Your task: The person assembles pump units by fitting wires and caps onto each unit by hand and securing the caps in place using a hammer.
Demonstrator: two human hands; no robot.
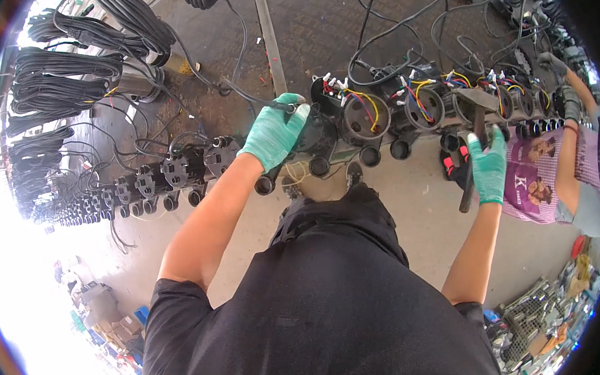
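Note:
My left hand [276, 130], in a green glove, is closed around the end of a black cable [250, 98] where it meets a round black housing [316, 133]. The glove partly hides that joint. In my right hand [489, 169], also gloved in green, is a hammer, held by its handle with the metal hammer head [477, 100] up at the bench edge. Right of my left hand, an open black housing [366, 118] shows yellow, red and blue wires with white connectors. Another open housing [421, 107] with similar wires stands beside it.
Several black housings [183, 168] line the edge of the dark workbench [304, 32] to the left. Coiled black cables [66, 71] are piled at the far left. A co-worker in a checked purple apron [529, 173] works at the right. Crates [535, 317] stand at lower right.

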